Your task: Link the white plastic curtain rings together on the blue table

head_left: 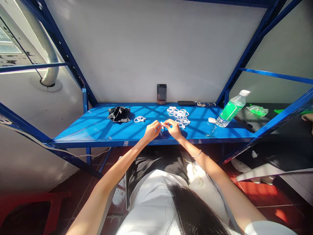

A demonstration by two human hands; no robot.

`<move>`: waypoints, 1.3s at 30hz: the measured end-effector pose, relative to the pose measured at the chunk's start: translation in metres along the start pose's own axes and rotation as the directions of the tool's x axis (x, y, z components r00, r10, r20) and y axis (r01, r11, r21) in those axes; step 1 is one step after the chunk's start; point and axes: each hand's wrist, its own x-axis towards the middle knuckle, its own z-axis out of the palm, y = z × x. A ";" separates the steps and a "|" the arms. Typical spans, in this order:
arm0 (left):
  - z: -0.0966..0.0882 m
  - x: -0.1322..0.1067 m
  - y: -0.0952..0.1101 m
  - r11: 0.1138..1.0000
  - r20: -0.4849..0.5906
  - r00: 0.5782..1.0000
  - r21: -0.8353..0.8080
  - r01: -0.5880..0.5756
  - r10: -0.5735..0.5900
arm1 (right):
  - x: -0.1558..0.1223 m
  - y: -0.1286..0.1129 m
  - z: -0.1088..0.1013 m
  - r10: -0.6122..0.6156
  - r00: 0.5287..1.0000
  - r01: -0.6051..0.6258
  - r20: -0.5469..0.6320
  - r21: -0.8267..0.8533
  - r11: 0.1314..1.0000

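Note:
My left hand and my right hand meet over the front part of the blue table. Between their pinched fingertips is a small white piece, too small and covered to name. Just beyond my right hand lies a loose pile of white ring-shaped loops. A smaller cluster of white loops rests ahead and to the left of my left hand. Further left sits a crumpled black plastic bag.
A water bottle with a green label leans at the right, beside a small white case. Along the back are a dark upright device, a black phone and a tangled cord. Blue frame posts flank the table.

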 end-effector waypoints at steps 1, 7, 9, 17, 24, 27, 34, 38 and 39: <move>0.000 0.000 0.000 1.000 0.000 1.000 -0.002 -0.002 0.002 | 0.000 0.001 0.000 0.003 1.000 -0.003 0.003 0.004 1.000; 0.000 0.000 0.000 1.000 -0.004 1.000 -0.006 -0.025 0.025 | -0.001 0.003 0.001 -0.012 1.000 0.012 -0.001 0.021 1.000; 0.000 0.000 0.000 1.000 0.002 1.000 -0.006 -0.019 0.019 | -0.001 0.003 0.001 -0.007 1.000 0.007 -0.003 0.019 1.000; 0.000 0.000 0.000 1.000 0.016 1.000 -0.008 -0.006 0.006 | 0.000 -0.001 0.000 -0.008 1.000 0.008 0.004 0.012 1.000; 0.000 0.000 0.000 1.000 0.021 1.000 -0.010 -0.003 0.003 | 0.000 0.000 0.000 -0.020 1.000 0.020 -0.013 -0.003 1.000; 0.000 0.000 0.000 1.000 0.021 1.000 -0.005 -0.017 0.017 | 0.000 0.002 0.001 -0.031 0.999 0.031 -0.018 0.002 1.000; 0.001 -0.001 0.000 1.000 0.032 0.999 0.015 -0.003 0.002 | -0.001 0.002 0.001 -0.014 1.000 0.014 -0.017 0.008 1.000; 0.002 -0.001 -0.001 1.000 0.010 1.000 0.006 -0.007 0.007 | -0.001 0.001 0.001 -0.019 0.999 0.019 -0.026 -0.008 1.000; 0.002 0.000 -0.001 1.000 0.001 1.000 0.001 -0.005 0.005 | -0.001 0.001 0.000 -0.024 0.999 0.023 -0.028 -0.012 1.000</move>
